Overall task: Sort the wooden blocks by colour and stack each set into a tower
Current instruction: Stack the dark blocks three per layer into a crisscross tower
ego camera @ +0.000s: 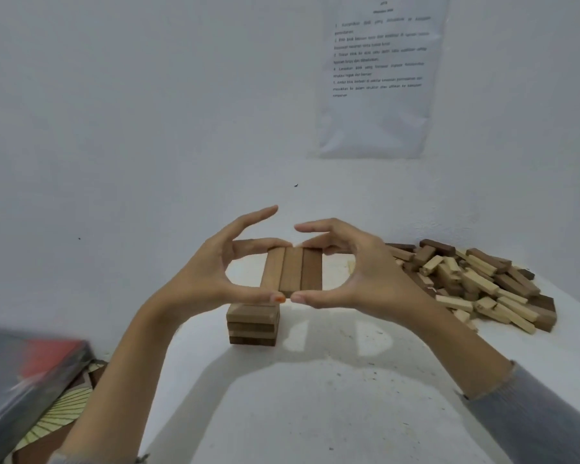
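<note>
— A white surface (315, 396) against a white wall (114, 95). What's closest?

— At the near left corner there's a blurred grey and red thing (31, 370); I can't tell what it is. Past that, towards the middle, stands a short tower (252, 324) of brown blocks, a few layers high, with fairly square edges.

— And the step in hand?

— Laying the next layer, I'd judge. To do it well, bring the row level over the tower and turn it crosswise if the layers alternate. Line up the edges before letting go. Then release both ends together so no block slips out of the squeeze.

— Where's the row against the hands?

— The row of three brown blocks (293, 272) lies between them, side by side and flush. The left hand (211, 272) and the right hand (359, 272) both pinch it, thumbs pressing the near ends and fingers curled onto the far ends. Both index fingers arch free above. The row seems lifted off the surface, just beyond the tower and a little to its right, and apart from it as far as I can tell.

— What's left to sort?

— Plenty. A loose pile (476, 283) of pale and dark blocks lies by the far right edge, well apart from the tower. On the wall hangs a printed sheet of paper (379, 78), too blurred to read.
</note>
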Demonstrator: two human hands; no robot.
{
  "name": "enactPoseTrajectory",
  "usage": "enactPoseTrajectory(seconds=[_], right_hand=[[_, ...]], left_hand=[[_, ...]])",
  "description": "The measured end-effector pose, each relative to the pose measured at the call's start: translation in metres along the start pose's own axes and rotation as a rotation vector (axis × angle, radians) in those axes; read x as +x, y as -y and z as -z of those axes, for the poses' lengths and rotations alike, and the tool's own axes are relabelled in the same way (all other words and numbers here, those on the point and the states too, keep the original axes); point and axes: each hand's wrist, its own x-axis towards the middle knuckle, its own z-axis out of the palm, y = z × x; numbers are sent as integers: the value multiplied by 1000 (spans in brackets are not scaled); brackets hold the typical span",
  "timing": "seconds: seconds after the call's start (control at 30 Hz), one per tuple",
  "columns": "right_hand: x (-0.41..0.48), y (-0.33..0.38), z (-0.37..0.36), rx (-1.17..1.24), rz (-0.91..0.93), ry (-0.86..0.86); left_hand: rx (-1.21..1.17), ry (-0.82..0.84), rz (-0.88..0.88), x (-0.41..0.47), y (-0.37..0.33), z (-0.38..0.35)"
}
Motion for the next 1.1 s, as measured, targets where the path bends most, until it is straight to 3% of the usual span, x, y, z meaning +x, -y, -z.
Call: enactPoseTrajectory(seconds=[0.53, 1.1], right_hand=[[28, -59, -88, 64, -144, 73], [27, -64, -94, 85, -195, 109]], left_hand=[[-50, 102, 284, -8, 70, 22], [-153, 133, 320, -9, 83, 20]])
